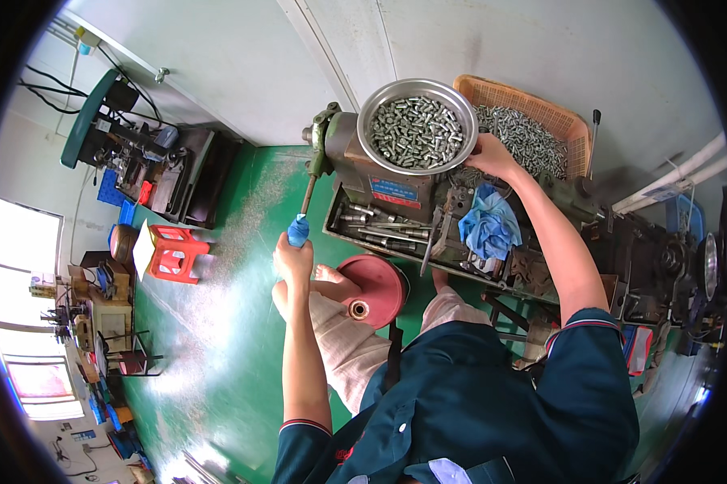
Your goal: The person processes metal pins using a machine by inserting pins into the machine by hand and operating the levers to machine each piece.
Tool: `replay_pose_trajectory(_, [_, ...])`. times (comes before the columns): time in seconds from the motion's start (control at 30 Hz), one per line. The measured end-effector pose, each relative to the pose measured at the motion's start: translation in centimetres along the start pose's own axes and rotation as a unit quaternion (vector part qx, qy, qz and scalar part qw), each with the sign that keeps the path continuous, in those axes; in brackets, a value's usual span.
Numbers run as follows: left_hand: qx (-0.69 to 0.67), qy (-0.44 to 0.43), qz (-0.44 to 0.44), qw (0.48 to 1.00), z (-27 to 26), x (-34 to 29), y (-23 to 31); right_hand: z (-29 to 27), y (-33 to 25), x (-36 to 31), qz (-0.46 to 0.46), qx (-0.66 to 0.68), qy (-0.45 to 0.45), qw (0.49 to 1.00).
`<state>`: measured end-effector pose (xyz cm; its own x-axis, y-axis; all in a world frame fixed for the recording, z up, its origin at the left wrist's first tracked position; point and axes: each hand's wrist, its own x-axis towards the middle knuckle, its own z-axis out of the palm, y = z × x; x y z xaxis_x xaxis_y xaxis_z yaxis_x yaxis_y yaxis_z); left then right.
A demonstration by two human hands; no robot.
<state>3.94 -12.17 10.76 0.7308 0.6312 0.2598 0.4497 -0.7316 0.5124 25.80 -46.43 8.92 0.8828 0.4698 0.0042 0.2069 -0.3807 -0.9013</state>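
My left hand (293, 260) is wrapped round the lever handle (298, 231), whose grip end is covered in blue material. The metal lever runs up from it to a green-painted bracket at the left end of a bench machine (355, 155). My right hand (495, 156) is closed beside the right rim of a round steel bowl (365, 137). Its fingertips are partly hidden, and what they hold cannot be made out. Many small metal cylindrical parts (416, 131) fill the bowl. Behind my right hand stands an orange plastic basket (574, 125) heaped with similar parts.
Below the machine a tray (331, 218) holds metal tools, and a blue cloth (490, 222) lies on the machine. A red bucket (388, 286) stands by my legs. Red stool (178, 254) and another machine (194, 173) are at left. A pale wall (493, 40) rises behind.
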Motion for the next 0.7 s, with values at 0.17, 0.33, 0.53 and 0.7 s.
replay_pose_trajectory(0.17, [-0.002, -0.007, -0.018, 1.0, -0.2, 0.0, 0.4, 0.1, 0.3, 0.1, -0.005, -0.015, 0.005, 1.0])
replay_pose_trajectory(0.33, [-0.007, -0.01, -0.02, 1.0, -0.3, 0.0, 0.8, 0.0, 1.2, 0.3, -0.008, -0.012, 0.006, 1.0])
replay_pose_trajectory(0.53, [-0.003, -0.007, -0.015, 1.0, -0.1, 0.0, 0.3, 0.1, 0.9, 0.3, -0.006, -0.026, 0.014, 1.0])
replay_pose_trajectory(0.7, [-0.001, -0.01, -0.006, 1.0, 0.0, 0.0, 0.2, 0.0, 1.1, 0.2, 0.001, -0.038, 0.019, 0.999])
